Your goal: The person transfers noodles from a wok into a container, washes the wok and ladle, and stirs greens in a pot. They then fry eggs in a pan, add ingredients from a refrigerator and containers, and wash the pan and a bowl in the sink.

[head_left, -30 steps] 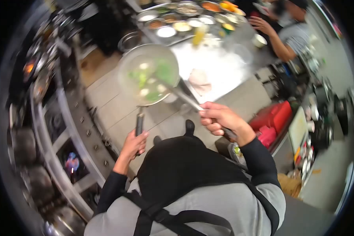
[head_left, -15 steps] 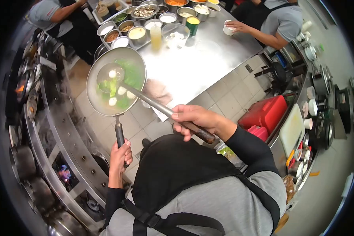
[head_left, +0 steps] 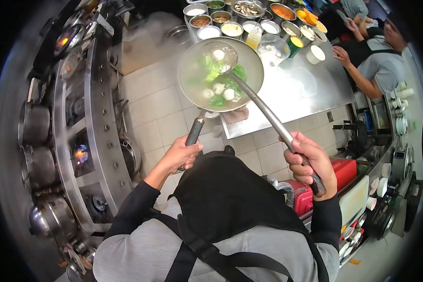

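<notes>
My left hand [head_left: 185,152] is wrapped round the black handle of a frying pan [head_left: 188,91], which is held up in the air near the table's corner. In the pan lie green leaves [head_left: 239,73] and several white round pieces [head_left: 229,94] in steaming liquid. My right hand [head_left: 310,162] grips the dark end of a long-handled metal ladle [head_left: 267,110]. The ladle's round bowl rests over the far part of the pan, with one white piece and some leaves in it.
A steel table [head_left: 286,105] ahead bears metal bowls of ingredients, a squeeze bottle [head_left: 254,37] and a folded cloth [head_left: 236,115]. At left runs a stove [head_left: 113,188] with a lit burner [head_left: 81,154]. A co-worker [head_left: 380,66] stands at right, by a white cup [head_left: 315,55].
The view has turned, and the pan and ladle now appear further right. My right hand has moved away from my body's middle. The co-worker's hand has let go of the white cup.
</notes>
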Available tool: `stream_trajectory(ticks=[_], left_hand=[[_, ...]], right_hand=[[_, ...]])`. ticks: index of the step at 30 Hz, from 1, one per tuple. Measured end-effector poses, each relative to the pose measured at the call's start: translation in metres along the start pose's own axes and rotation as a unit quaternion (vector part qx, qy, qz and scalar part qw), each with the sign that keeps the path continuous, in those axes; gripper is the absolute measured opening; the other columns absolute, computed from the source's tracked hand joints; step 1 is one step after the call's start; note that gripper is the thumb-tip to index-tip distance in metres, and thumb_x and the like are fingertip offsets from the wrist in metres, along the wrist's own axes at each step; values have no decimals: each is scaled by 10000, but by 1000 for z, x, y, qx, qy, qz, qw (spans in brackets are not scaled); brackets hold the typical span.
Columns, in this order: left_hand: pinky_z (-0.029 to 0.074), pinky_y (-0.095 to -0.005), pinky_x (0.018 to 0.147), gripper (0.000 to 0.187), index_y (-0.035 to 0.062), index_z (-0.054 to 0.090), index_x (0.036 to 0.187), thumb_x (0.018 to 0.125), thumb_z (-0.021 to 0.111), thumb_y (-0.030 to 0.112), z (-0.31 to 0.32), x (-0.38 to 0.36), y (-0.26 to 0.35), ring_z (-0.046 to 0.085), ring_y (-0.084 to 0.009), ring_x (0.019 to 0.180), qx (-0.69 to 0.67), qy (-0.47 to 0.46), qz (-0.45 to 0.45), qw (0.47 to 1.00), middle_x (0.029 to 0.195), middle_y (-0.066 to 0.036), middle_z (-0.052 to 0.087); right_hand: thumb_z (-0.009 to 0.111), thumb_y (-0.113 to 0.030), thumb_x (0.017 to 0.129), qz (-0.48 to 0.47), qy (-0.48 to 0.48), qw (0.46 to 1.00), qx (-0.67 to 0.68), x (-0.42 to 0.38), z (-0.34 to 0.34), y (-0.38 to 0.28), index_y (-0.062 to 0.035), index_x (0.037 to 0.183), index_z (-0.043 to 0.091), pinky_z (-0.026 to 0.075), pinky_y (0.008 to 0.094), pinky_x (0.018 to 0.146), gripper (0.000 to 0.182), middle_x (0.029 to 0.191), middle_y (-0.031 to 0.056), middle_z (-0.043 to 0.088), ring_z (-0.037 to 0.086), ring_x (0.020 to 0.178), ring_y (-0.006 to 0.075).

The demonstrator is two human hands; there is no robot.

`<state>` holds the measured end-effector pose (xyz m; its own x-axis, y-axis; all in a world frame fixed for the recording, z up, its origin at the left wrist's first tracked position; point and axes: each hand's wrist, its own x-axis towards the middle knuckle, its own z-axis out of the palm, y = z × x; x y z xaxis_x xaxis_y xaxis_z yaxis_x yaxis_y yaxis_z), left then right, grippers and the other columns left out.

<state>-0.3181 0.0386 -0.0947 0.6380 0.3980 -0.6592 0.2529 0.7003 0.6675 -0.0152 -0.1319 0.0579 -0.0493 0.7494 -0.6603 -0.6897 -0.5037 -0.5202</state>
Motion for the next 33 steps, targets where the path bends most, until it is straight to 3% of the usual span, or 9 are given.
stream_trajectory(ticks=[6, 10, 17, 27, 33], left_hand=[[351, -241, 365, 206, 76, 454, 932, 931, 654, 125, 4, 26, 11, 379, -55, 419, 46, -63, -1, 997, 595, 47, 400], [351, -247, 367, 208, 71, 453, 932, 927, 654, 125, 16, 43, 16, 382, -57, 419, 68, -110, -4, 992, 591, 48, 400], [306, -234, 358, 212, 102, 437, 922, 929, 649, 113, 35, 53, 24, 352, -50, 409, 82, -129, -35, 988, 579, 59, 384], [346, -243, 380, 213, 106, 435, 910, 934, 646, 129, 34, 42, 21, 365, -61, 416, 120, -100, -62, 986, 568, 43, 394], [302, -226, 353, 187, 89, 455, 929, 931, 640, 117, 27, 40, 13, 343, -53, 409, 123, -68, -38, 989, 577, 43, 390]], right_hand=[[444, -176, 1034, -81, 41, 995, 28, -51, 6, -1, -60, 1244, 500, 273, 201, 281, 247, 698, 21, 440, 313, 383, 24], [418, -169, 1037, -130, 44, 987, 78, -74, 0, 0, -3, 1258, 477, 292, 209, 264, 283, 706, 35, 448, 331, 383, 34], [395, -144, 1041, -182, 29, 967, 178, -100, -35, 7, 8, 1302, 465, 337, 209, 268, 310, 730, 62, 484, 381, 386, 47], [462, -167, 1033, -226, 97, 949, 198, -91, -92, 10, -18, 1197, 519, 349, 186, 302, 228, 714, 21, 469, 382, 416, 24], [531, -176, 1006, -211, 217, 950, 70, -61, -112, 16, -95, 1059, 449, 317, 208, 335, 127, 725, 8, 480, 372, 425, 41]])
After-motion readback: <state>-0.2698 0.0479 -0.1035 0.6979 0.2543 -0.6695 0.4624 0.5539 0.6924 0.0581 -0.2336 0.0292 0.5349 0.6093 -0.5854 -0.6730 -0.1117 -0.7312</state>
